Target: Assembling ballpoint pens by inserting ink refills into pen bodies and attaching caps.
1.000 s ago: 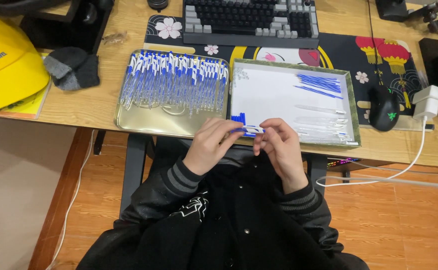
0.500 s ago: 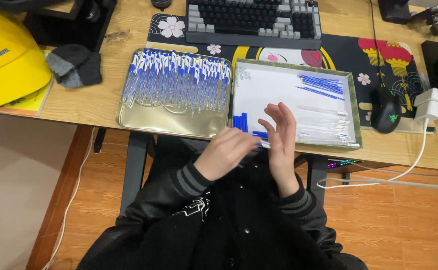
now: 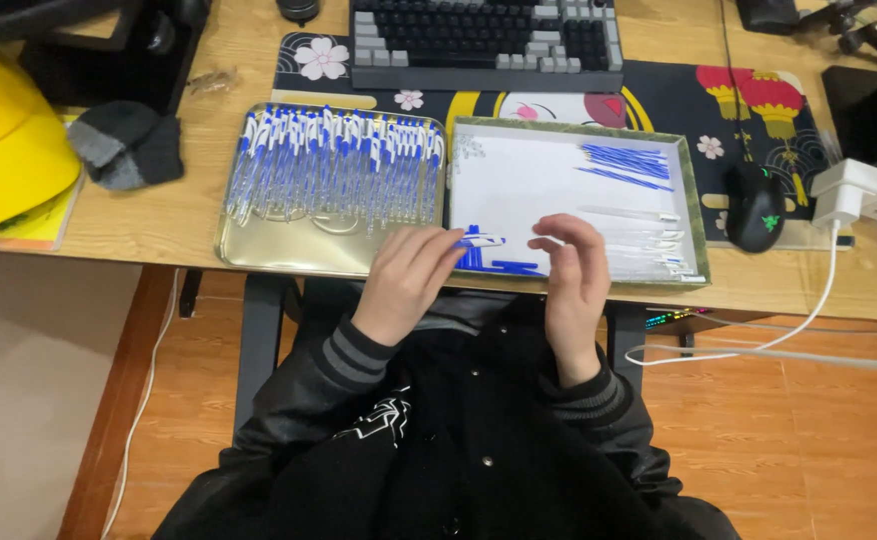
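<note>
The left hand (image 3: 410, 278) pinches a small blue-and-white pen part (image 3: 482, 240) between thumb and fingertips, holding it by one end so that the rest pokes out toward the other hand, just above the near left corner of the white-lined tray (image 3: 691, 215). The right hand (image 3: 575, 275) is just beside that free tip, fingers loosely curled and slightly spread, closed on nothing that shows; whether its fingertips touch the piece cannot be told.

The piece looks like light, stiff plastic, smooth and probably a little slippery, so a fingertip pinch near one end should carry it without strain. Being so small, it would likely twist or drop if taken at the very tip; a hold nearer the middle seems steadier.

Directly under the grip lie a few blue caps (image 3: 498, 264) on the tray's white liner. Farther from the grip, toward the tray's far right, is a fan of thin blue refills (image 3: 626, 162), and nearer the right rim a row of clear pen barrels (image 3: 648, 238). To the left of the grip, touching the first tray, stands a gold metal tray (image 3: 258, 255) packed with assembled blue-and-white pens (image 3: 333, 165) laid side by side.

Beyond both trays the desk (image 3: 158, 215) carries a keyboard (image 3: 486, 42), a black mouse (image 3: 755, 205), a grey beanie (image 3: 128, 145) and a yellow hard hat (image 3: 3, 150).
</note>
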